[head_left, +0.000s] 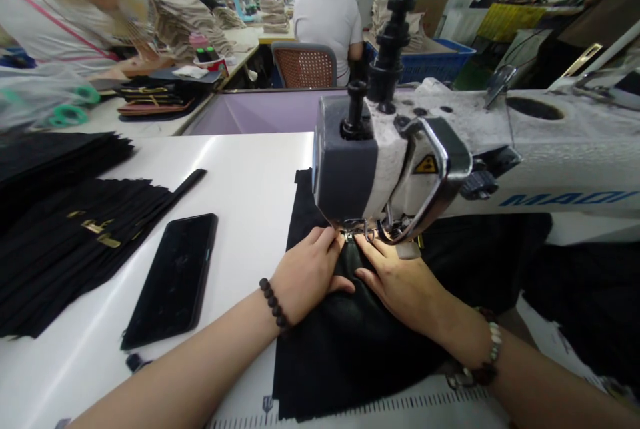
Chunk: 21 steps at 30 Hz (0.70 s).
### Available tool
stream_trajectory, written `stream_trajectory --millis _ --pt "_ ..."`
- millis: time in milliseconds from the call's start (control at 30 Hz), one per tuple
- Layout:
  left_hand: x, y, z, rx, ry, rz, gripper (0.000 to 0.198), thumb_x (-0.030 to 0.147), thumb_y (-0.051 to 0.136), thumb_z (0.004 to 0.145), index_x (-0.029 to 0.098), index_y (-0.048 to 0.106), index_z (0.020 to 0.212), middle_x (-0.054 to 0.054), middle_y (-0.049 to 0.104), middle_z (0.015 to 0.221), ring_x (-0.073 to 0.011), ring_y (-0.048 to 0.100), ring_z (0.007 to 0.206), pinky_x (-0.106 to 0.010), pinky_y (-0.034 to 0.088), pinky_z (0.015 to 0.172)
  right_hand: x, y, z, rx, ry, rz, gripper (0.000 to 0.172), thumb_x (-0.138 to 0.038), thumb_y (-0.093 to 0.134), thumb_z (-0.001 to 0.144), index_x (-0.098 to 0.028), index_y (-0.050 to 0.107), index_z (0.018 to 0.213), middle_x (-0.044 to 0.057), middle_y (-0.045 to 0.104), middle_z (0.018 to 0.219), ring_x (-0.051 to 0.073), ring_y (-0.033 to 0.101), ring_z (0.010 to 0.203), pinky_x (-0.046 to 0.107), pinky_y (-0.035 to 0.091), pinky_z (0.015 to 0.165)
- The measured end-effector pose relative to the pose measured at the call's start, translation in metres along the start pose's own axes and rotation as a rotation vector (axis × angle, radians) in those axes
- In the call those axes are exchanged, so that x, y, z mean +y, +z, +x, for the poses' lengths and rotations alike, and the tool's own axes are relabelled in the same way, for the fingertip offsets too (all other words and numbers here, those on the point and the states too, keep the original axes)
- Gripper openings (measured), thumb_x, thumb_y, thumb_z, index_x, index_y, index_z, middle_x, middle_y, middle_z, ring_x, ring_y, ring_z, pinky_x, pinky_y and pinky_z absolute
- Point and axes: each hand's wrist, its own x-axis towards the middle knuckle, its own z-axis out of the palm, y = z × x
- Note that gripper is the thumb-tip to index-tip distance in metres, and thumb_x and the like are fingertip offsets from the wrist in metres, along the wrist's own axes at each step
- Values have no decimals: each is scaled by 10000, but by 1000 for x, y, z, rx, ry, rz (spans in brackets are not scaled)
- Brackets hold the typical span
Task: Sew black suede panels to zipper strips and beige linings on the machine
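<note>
A piece of black fabric [345,349] lies on the white table under the head of a grey-white sewing machine [400,156]. My left hand [307,272] presses down on the fabric just left of the presser foot [357,232], fingers together and curled onto the cloth. On the other side, my right hand [400,279] rests flat on the fabric, its fingertips reaching the foot. Both hands hold the cloth in place at the needle. A dark bead bracelet sits on my left wrist and a beaded one on my right.
A black phone [175,279] lies on the table left of my arm. Stacks of black zipper strips [65,229] with gold pulls fill the far left. More black cloth [580,302] hangs at the right. Other people work at tables behind.
</note>
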Motion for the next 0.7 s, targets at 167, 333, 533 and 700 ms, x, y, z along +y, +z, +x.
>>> stream_trajectory --millis 167,333,533,700 --pt "-1 0 1 6 6 3 654 568 578 668 65 544 1084 -154 499 1166 -279 466 1087 -361 423 935 2 2 1 2 0 16 398 -304 473 843 -159 482 1214 104 523 1222 262 461 1128 495 365 960" --pt "-3 1 4 26 13 23 642 571 585 662 77 548 1070 -143 510 1150 -280 470 1084 -363 432 924 3 2 2 4 -3 9 400 -317 458 852 -152 481 1216 109 501 1248 268 446 1144 481 361 967" --pt "-5 3 4 42 17 23 649 572 557 687 69 531 1096 -147 505 1156 -280 469 1087 -371 421 938 5 2 3 7 -23 -1 373 -326 425 870 -166 495 1200 105 543 1193 269 456 1131 491 373 944" --pt "-3 3 0 35 52 32 647 561 546 709 54 520 1110 -164 501 1150 -293 451 1110 -381 413 946 3 -3 -1 18 -39 4 400 -323 438 864 -168 464 1232 99 519 1226 273 418 1170 491 362 950"
